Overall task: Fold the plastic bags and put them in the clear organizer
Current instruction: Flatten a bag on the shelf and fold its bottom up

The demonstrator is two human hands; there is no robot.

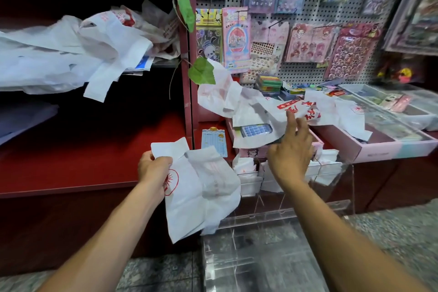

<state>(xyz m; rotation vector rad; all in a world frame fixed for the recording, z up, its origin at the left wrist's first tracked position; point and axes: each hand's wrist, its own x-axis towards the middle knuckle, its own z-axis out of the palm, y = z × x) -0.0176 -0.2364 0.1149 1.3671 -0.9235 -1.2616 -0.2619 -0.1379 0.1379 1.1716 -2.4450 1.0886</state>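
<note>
— So, what has the left hand (154, 168) got?
— A white bag (196, 194), gripped at its top, just left of the clear organizer (331, 187).
— And the right hand (292, 152)?
— Fingers loosely spread, holding nothing, beside another bag (260, 106).

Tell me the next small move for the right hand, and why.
Probably bring the right hand back to the bag that the left hand grips by its top and fold it: it hangs unfolded beside the clear organizer, and the right hand holds nothing.

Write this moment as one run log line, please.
left hand: holds folded plastic bag | right hand: open, near loose bag | clear organizer: partly filled
</note>
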